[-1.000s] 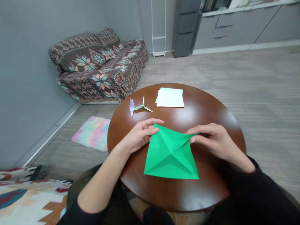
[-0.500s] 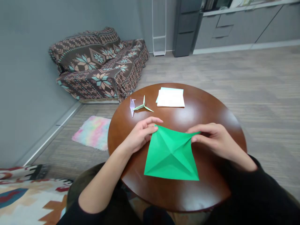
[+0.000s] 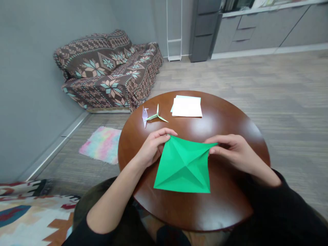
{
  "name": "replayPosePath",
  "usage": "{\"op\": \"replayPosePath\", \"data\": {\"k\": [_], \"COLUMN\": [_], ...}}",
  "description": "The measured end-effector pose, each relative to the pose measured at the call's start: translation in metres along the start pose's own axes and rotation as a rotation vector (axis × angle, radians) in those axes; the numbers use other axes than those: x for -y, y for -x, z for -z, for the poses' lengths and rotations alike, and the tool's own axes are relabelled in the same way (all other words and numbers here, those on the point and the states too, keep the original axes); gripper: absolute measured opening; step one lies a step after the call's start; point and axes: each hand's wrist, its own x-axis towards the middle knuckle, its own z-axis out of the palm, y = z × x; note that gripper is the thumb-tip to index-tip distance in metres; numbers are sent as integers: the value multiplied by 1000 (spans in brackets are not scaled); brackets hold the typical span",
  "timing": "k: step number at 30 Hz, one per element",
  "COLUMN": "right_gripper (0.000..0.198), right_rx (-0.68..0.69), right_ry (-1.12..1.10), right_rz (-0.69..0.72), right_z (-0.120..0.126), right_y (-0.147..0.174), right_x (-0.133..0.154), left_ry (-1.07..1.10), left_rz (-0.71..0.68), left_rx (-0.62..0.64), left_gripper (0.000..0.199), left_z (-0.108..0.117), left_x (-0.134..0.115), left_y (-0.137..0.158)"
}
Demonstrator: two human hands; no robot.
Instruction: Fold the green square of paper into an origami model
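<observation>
A square sheet of green origami paper (image 3: 185, 167) is spread between my hands above the table, with diagonal creases meeting at its middle. My left hand (image 3: 157, 145) pinches the far left corner between thumb and fingers. The far right corner is gripped by my right hand (image 3: 229, 148), thumb below and index finger stretched along behind. The paper's near edge hangs free toward me. Beyond my left hand lie a folded purple paper piece (image 3: 145, 118) and a light green folded paper piece (image 3: 156, 116) with three thin arms, touching or nearly touching each other.
A stack of white and pale blue paper (image 3: 187, 106) lies at the far side of the round brown table (image 3: 194, 215). A patterned sofa (image 3: 110, 71) stands behind left, a pastel rug (image 3: 101, 145) on the floor, and grey cabinets (image 3: 256, 32) at the back right.
The green paper has shifted slightly left, and its near edge has swung left and a little up. Both hands keep their hold on the corners.
</observation>
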Motion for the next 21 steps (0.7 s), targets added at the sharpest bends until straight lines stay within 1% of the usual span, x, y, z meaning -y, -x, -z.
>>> {"op": "replayPosePath", "data": {"k": [6, 9, 13, 16, 18, 21], "right_gripper": [33, 38, 37, 36, 33, 26], "right_rx": [-12, 2, 4, -10, -13, -12], "right_ry": [-64, -127, -153, -139, -143, -155], "right_rz": [-42, -54, -48, -35, -26, -15], "right_z": [-3, -7, -11, -10, -10, -11], "right_y": [-1, -2, -1, 1, 1, 2], "right_x": [-4, -5, -4, -1, 0, 0], "left_ry": [-9, 13, 6, -44, -73, -90], "left_rz": [15, 16, 18, 53, 73, 87], "left_rx": [-45, -40, 25, 94, 132, 148], "left_gripper": [17, 19, 24, 28, 30, 32], "left_z": [-2, -1, -1, 0, -1, -2], "left_x": [-3, -1, 2, 5, 6, 7], "left_y": [0, -1, 0, 1, 2, 2]}}
